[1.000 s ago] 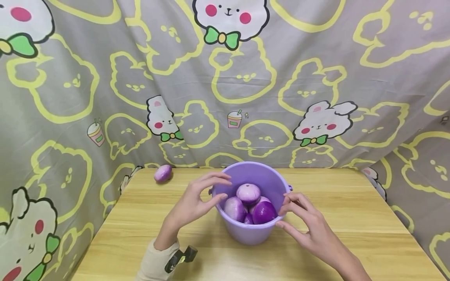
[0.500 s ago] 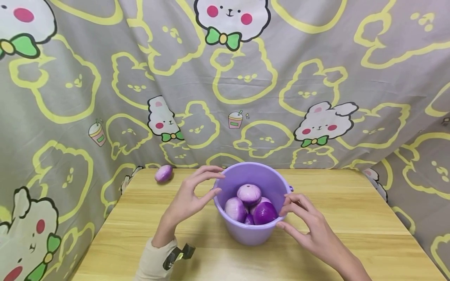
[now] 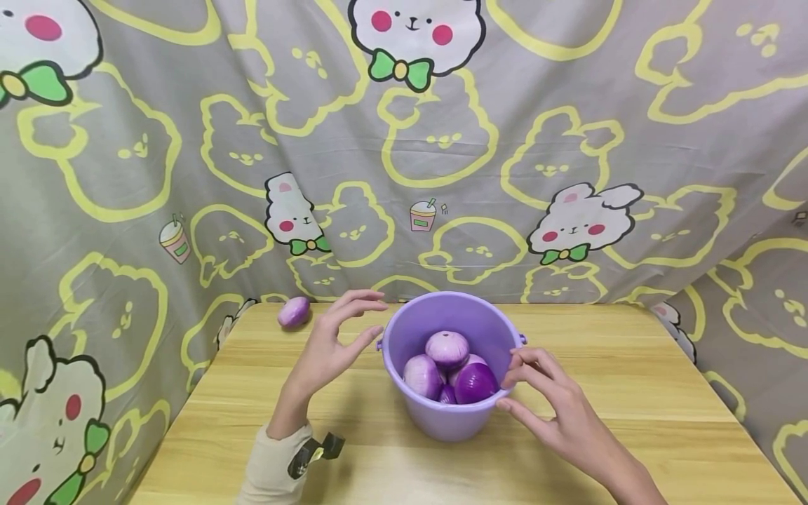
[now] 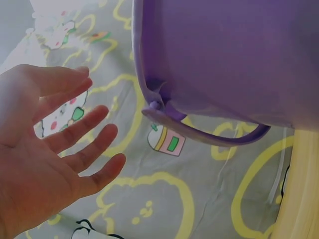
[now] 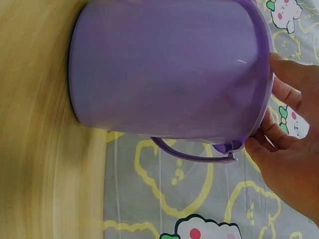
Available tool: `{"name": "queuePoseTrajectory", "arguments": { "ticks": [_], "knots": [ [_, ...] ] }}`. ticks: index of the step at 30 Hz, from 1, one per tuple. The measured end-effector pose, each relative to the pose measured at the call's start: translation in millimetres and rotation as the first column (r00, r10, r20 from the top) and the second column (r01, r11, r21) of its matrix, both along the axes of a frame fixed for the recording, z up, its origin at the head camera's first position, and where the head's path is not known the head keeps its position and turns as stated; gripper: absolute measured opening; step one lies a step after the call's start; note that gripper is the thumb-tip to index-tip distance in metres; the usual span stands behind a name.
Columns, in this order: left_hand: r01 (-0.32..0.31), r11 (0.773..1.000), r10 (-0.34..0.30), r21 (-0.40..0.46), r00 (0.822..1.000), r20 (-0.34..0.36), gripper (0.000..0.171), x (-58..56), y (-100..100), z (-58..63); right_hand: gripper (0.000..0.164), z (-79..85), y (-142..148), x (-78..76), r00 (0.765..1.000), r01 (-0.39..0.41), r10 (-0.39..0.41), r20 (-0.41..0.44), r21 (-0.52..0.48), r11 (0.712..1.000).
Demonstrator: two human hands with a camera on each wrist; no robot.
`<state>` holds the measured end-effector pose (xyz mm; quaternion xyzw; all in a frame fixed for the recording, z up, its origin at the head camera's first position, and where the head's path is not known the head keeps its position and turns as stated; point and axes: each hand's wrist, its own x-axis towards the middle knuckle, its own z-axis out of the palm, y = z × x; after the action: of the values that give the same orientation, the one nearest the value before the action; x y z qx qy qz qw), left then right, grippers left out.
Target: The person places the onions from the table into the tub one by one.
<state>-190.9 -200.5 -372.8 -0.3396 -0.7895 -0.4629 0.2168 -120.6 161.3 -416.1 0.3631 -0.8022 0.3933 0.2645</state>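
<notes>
A purple bucket point(image 3: 448, 422) stands upright on the table with several purple onions inside, among them a pale onion point(image 3: 447, 348) on top and a dark, shiny onion point(image 3: 476, 382) at the right. My right hand point(image 3: 562, 407) holds the bucket's rim on its right side, thumb outside and fingers over the edge; the right wrist view shows the thumb point(image 5: 286, 69) against the rim. Left of the bucket, my left hand point(image 3: 328, 347) hovers with fingers spread and holds nothing. A gap separates it from the bucket in the left wrist view. One lone onion point(image 3: 294, 312) lies at the back left.
The bucket's handle point(image 4: 219, 137) hangs down on its far side. A wooden table point(image 3: 631, 393) lies under everything. A grey patterned curtain point(image 3: 353, 154) closes off the back and both sides.
My left hand has drawn away from the bucket's rim to the left, leaving a gap. The right hand and the onions have stayed where they were.
</notes>
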Motion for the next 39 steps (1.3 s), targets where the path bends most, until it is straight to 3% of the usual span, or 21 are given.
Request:
{"name": "queuePoseTrajectory", "arguments": {
  "ticks": [16,25,33,39],
  "knots": [
    [-0.055,0.998,0.054,0.042,0.998,0.026,0.031,-6.8,-11,-0.7,0.040,0.2,0,-1.1,1.000,-0.005,0.005,-0.005,-0.006,1.000],
    [-0.085,0.996,0.084,0.041,0.996,0.035,0.028,8.9,-6,17.6,0.043,-0.7,0,-0.3,1.000,-0.009,0.009,-0.009,-0.008,1.000],
    [-0.097,0.994,0.094,0.054,0.995,0.044,0.031,-7.2,-18,0.5,0.045,-0.6,0,0.5,1.000,-0.008,0.008,-0.007,-0.010,1.000],
    [-0.097,0.994,0.094,0.055,0.994,0.047,0.029,-12.5,-24,-3.2,0.038,-0.1,0,-0.4,1.000,-0.015,0.015,-0.016,-0.012,1.000]
  ]
}}
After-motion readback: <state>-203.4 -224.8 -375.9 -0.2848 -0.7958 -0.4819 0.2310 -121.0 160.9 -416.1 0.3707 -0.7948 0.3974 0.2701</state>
